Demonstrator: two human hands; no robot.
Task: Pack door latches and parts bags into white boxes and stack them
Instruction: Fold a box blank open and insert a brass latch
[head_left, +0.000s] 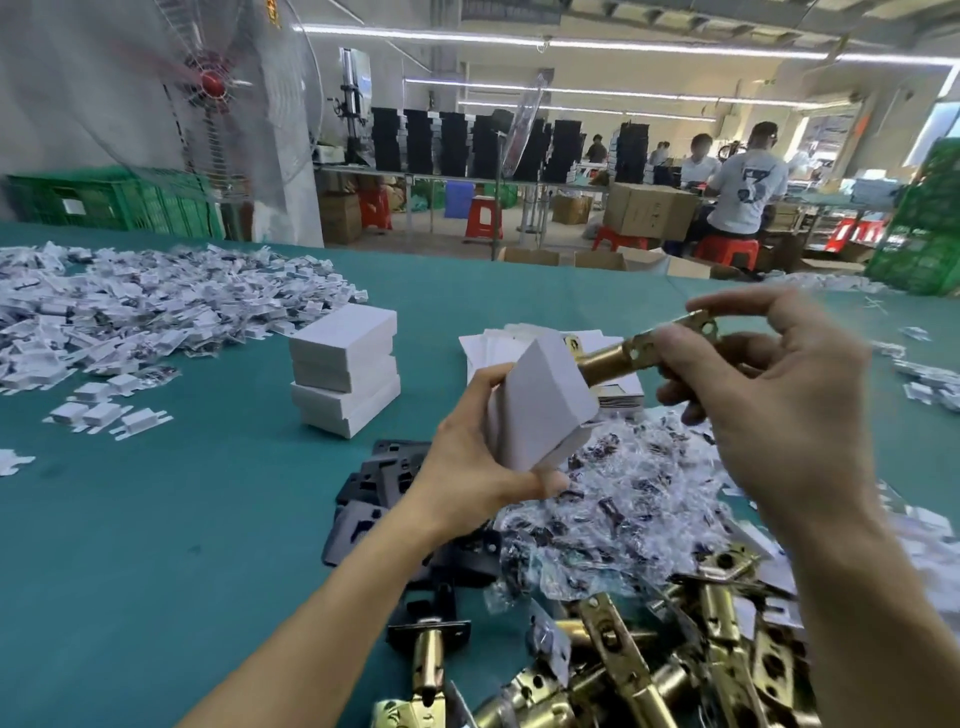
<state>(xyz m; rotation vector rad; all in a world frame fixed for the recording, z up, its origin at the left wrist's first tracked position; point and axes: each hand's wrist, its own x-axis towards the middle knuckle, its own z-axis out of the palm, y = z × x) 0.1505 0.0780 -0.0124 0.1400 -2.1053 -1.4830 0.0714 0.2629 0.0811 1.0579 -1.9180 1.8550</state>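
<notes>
My left hand (467, 467) grips a small white box (540, 400) held up over the table, its open end turned to the right. My right hand (769, 395) pinches a brass door latch (639, 349) whose round end sits partly inside that box. A stack of closed white boxes (345, 369) stands on the green table (182, 493) to the left. A heap of clear parts bags (618, 499) lies under my hands. Loose brass latches (639, 660) are piled at the near edge.
Black plates (374, 493) lie left of the bag heap. Flat white box blanks (498, 343) sit behind my hands. A wide heap of white folded pieces (145, 306) covers the table's far left. A fan (213, 88), crates and seated workers are beyond the table.
</notes>
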